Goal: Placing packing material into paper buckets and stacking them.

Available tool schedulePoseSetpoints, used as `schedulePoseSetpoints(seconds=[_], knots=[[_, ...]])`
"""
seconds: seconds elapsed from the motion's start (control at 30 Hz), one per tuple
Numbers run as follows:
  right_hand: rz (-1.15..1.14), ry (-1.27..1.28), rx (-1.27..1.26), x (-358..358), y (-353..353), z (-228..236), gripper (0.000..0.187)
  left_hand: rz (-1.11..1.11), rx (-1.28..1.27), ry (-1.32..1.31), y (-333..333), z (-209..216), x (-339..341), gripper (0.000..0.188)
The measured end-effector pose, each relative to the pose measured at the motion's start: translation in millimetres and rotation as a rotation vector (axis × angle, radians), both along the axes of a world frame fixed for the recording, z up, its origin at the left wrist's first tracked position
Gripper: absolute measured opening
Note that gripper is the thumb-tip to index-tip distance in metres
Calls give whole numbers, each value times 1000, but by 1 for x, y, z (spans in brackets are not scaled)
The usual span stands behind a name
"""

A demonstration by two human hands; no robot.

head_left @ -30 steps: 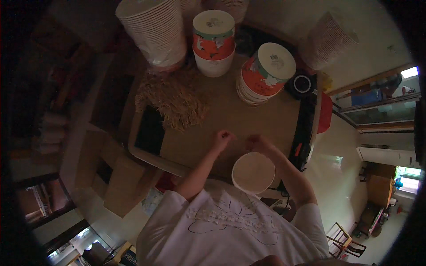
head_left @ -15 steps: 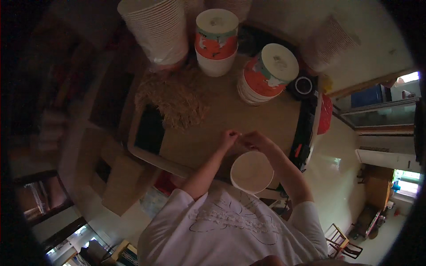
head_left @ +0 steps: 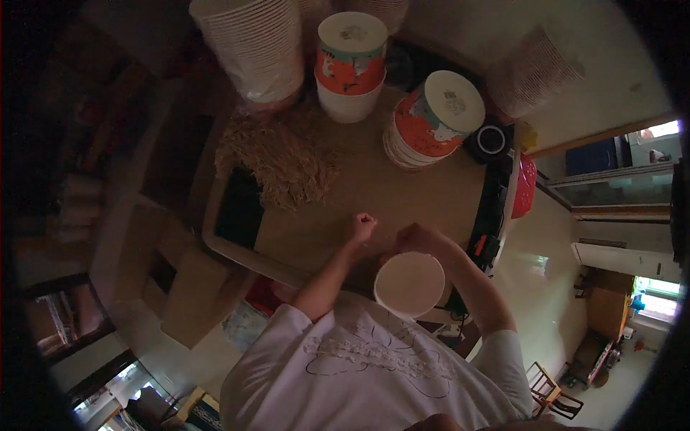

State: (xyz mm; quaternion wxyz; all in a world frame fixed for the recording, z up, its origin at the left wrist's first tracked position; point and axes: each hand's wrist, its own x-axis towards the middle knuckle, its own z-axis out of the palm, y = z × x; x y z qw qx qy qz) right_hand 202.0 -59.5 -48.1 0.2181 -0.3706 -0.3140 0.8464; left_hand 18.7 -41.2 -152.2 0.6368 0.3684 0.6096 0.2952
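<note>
A white paper tub is close to my body, its round opening or end turned up toward me. Just beyond its far rim my right hand is closed, fingers curled down; whatever it grips is hidden. A short way to its left, my left hand is closed above the brown tabletop, and I cannot make out anything in its fingers. Farther left on the table lies a loose heap of tan, stringy strands. Both hands are apart from the heap.
Two stacks of printed orange and green paper tubs, one at the back and one to the right, stand upside down. A tall wrapped stack of white tubs rises at back left. A black round device and a red basket sit right.
My hands have drawn apart from where they met beyond the tub. The left has moved slightly left, the right slightly down toward the tub's rim.
</note>
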Motion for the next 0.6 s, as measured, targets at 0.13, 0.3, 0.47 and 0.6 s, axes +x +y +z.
schedulePoseSetpoints(seconds=[0.13, 0.3, 0.47, 0.6], knots=[[441, -710, 454, -9, 8, 37, 10, -122, -162, 165, 4, -32, -4, 13], [380, -611, 657, 3, 0, 15, 7, -343, 317, 423, 9, -63, -6, 13], [380, -666, 513, 5, -3, 29, 8, -397, 868, 450, -4, 8, -14, 31], [260, -578, 433, 10, -6, 18, 11, -696, 772, 39, -11, 81, -20, 40]])
